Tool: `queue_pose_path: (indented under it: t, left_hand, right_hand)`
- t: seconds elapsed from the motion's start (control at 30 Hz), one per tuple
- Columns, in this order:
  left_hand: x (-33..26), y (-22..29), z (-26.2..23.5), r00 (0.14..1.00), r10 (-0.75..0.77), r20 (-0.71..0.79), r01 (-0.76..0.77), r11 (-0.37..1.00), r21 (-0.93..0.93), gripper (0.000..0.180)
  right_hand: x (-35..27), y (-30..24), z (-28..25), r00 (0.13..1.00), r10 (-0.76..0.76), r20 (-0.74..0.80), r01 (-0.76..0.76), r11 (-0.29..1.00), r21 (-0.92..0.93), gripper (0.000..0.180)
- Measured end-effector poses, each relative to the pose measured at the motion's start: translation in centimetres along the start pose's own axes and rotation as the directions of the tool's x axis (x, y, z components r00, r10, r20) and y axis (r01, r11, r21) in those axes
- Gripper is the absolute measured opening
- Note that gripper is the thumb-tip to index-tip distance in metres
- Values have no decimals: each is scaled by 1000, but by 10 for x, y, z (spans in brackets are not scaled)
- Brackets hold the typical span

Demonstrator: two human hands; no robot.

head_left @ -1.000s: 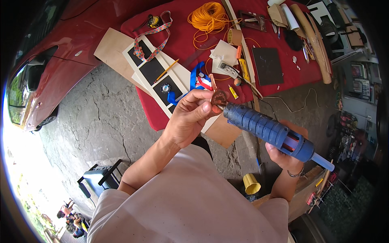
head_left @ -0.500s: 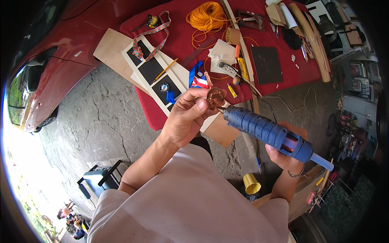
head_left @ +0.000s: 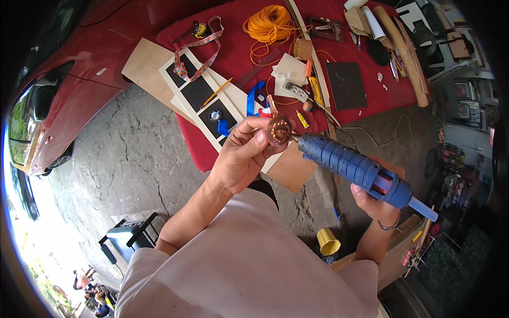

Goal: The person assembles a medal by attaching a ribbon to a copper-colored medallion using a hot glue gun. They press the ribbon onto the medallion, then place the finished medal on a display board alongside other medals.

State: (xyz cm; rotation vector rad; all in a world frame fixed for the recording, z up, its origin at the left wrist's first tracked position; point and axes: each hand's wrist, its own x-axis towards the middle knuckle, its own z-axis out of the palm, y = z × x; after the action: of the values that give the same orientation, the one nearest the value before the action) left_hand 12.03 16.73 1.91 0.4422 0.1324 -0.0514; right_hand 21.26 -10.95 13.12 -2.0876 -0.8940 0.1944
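My left hand (head_left: 246,146) is closed, thumb and fingers pinching a round copper-coloured medallion (head_left: 279,131) with a narrow stem pointing up. My right hand (head_left: 376,199) wraps around a blue hot glue gun (head_left: 344,164); a pale glue stick (head_left: 423,209) sticks out of its back end. The gun's nozzle points left, close beside the medallion's right edge; whether it touches I cannot tell. Just behind the medallion, a blue ribbon (head_left: 253,99) lies on the table. A small yellow tube (head_left: 302,119) is nearby.
The red-covered table (head_left: 233,42) holds a coil of orange cord (head_left: 269,25), a tape roll (head_left: 303,49), a white frame with black panels (head_left: 197,91), a pencil (head_left: 216,93) and a black square sheet (head_left: 346,86). A yellow cup (head_left: 328,241) is low on the right. A red car (head_left: 79,69) stands left.
The medallion has turned to show more of its flat face. The glue gun's nozzle has drawn slightly right and away from it; my left hand has hardly moved.
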Motion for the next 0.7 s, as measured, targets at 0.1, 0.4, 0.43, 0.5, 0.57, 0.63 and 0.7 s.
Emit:
queue_pose_path:
  t: [0.1, 0.4, 0.43, 0.5, 0.57, 0.63, 0.7]
  left_hand:
    - [-3, 2, -2, 1000, -2, 6, 2, 1000, -5, 28]
    - [-7, 9, -3, 998, -55, -17, 55, 998, 14, 30]
    - [-7, 10, -3, 998, -65, -10, 65, 998, 15, 30]
    - [-6, 11, -2, 997, -77, -5, 77, 997, 8, 30]
    - [-3, 10, -2, 997, -79, -2, 79, 997, -5, 29]
    - [1, 9, -3, 997, -83, -4, 83, 996, -5, 30]
    - [5, 6, -6, 994, -112, -9, 112, 993, 26, 30]
  right_hand:
    - [2, -5, 1, 999, -25, 22, 25, 1000, -13, 26]
    - [12, -23, 6, 996, -90, 13, 90, 991, -94, 25]
    - [13, -24, 6, 997, -75, 14, 76, 994, -77, 25]
    - [15, -23, 7, 997, -73, 12, 73, 995, -65, 25]
    - [16, -17, 6, 995, -100, 10, 101, 991, -83, 25]
    - [13, -6, -2, 995, -101, 3, 101, 988, -121, 33]
    - [3, 11, -11, 994, -12, -106, 10, 1000, -25, 37]
